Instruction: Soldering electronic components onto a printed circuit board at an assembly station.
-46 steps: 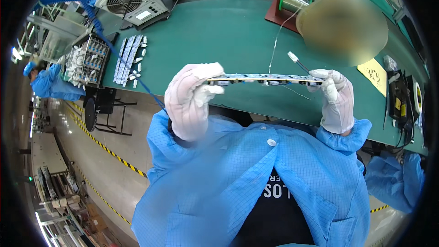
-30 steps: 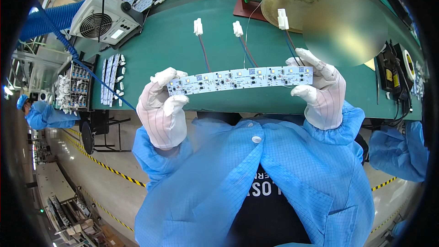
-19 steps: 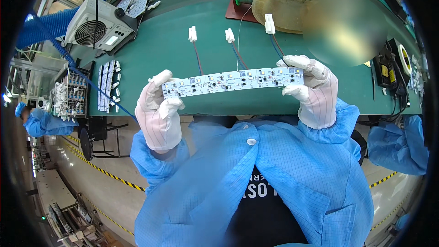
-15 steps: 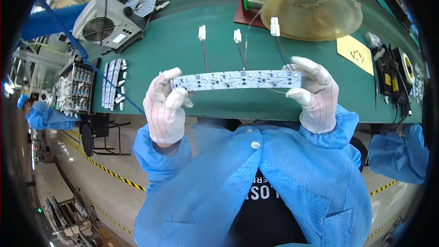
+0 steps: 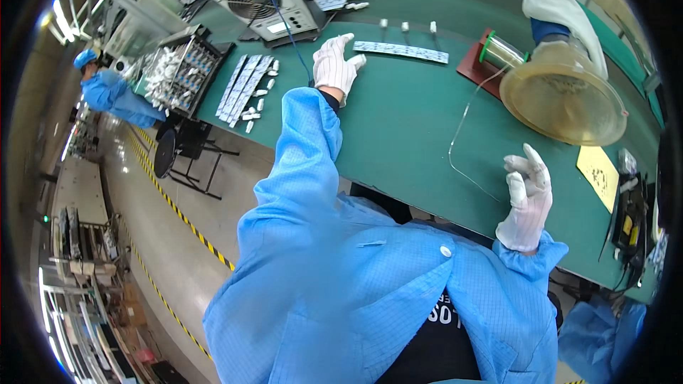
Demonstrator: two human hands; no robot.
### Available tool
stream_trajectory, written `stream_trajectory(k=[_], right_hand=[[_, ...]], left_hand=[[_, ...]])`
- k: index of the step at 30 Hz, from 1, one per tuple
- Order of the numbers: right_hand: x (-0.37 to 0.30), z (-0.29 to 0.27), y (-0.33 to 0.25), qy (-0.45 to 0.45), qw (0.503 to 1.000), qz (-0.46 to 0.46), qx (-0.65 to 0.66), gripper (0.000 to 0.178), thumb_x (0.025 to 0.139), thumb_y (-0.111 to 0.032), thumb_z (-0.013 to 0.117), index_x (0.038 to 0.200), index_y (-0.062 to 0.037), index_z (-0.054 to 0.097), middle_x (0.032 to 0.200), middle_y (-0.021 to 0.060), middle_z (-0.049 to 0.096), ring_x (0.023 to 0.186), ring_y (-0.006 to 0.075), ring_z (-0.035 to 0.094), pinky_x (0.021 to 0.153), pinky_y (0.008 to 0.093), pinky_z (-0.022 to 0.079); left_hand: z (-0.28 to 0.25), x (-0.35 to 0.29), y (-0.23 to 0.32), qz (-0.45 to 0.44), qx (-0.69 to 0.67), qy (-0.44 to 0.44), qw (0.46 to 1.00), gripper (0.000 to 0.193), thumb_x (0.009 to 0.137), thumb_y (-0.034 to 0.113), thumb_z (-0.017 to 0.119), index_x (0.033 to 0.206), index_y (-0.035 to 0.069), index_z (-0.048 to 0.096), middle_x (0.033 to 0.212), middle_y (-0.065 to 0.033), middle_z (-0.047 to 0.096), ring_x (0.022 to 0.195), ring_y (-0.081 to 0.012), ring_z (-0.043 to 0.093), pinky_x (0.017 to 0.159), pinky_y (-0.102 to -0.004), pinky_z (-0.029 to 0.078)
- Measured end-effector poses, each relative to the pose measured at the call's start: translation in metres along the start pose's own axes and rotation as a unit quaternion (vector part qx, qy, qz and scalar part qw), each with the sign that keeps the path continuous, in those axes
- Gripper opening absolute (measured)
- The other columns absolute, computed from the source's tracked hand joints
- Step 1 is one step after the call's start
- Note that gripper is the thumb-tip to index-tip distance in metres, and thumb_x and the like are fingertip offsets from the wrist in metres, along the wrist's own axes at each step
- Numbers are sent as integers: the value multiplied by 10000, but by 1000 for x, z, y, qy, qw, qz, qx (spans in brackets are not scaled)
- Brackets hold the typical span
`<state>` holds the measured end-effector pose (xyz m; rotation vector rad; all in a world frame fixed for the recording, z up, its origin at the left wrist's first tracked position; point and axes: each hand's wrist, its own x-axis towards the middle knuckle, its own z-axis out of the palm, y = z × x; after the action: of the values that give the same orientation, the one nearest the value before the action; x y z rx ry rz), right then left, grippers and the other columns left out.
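A long, narrow white circuit board (image 5: 400,52) lies on the green bench top, with several small white connectors (image 5: 405,27) standing out past its far edge. My left hand (image 5: 336,65), in a striped white glove, is just left of the board, apart from it, fingers spread and holding nothing. Over the bench's near part at the right is my gloved right hand (image 5: 528,199), fingers partly bent but apart. A thin wire (image 5: 462,124) runs from the spool (image 5: 504,52) to a point beside this hand, and I see no grip on it.
More boards with white connectors (image 5: 243,91) lie at the left. Behind them stands a beige fan unit (image 5: 265,1). A fume extraction hood (image 5: 569,92), a yellow sheet with small dark parts (image 5: 599,176) and black tools (image 5: 629,227) are at the right. Another person (image 5: 114,92) is far left.
Both hands have let go of the circuit board, which now lies farther back on the bench. The hands have moved apart, and the view has turned toward the left.
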<state>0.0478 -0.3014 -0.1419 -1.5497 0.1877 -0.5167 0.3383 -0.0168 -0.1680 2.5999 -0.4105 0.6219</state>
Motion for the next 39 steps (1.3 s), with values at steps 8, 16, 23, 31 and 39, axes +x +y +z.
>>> stream_trajectory(k=[8, 16, 23, 31, 39], right_hand=[[-2, -7, 9, -61, 997, 45, -17, 348, 868, -53, 564, 1210, 9, 556, 1061, 105, 613, 1022, 193, 566, 937, 320, 440], [0, 0, 12, -55, 993, -48, -96, 194, 824, -5, 600, 1015, -28, 625, 932, 111, 629, 857, 189, 611, 767, 289, 501], [2, -2, 11, -42, 993, -57, -95, 180, 820, 14, 610, 990, -40, 634, 867, 92, 630, 777, 179, 599, 670, 281, 474], [-1, -6, 7, -91, 988, -96, -76, 318, 800, 36, 582, 1112, -20, 607, 943, 99, 600, 908, 173, 576, 807, 283, 454], [-2, -14, 13, -153, 980, -108, -59, 690, 709, -174, 801, 1305, -26, 489, 962, 119, 632, 936, 211, 617, 813, 328, 497]], left_hand=[[-81, -23, -82, -110, 174, 180, 962, 136, 766, 190, 688, 895, 155, 662, 896, -78, 680, 865, -280, 632, 767, -384, 483], [-110, -30, -152, -152, 414, -44, 897, 272, 847, 339, 593, 898, 81, 664, 860, -157, 685, 840, -316, 653, 764, -435, 457], [-159, -42, -51, -183, -198, 201, 942, 173, 922, 178, 600, 1027, 44, 570, 817, -56, 662, 658, -93, 607, 562, -222, 468], [-127, -78, 95, -290, -673, -25, 680, 203, 910, 222, 633, 1070, 100, 611, 867, 43, 528, 618, -9, 417, 427, -134, 276], [-68, -128, 201, -271, -763, -168, 563, 203, 936, 188, 568, 1105, 76, 580, 990, -27, 545, 732, -104, 509, 543, -211, 417]])
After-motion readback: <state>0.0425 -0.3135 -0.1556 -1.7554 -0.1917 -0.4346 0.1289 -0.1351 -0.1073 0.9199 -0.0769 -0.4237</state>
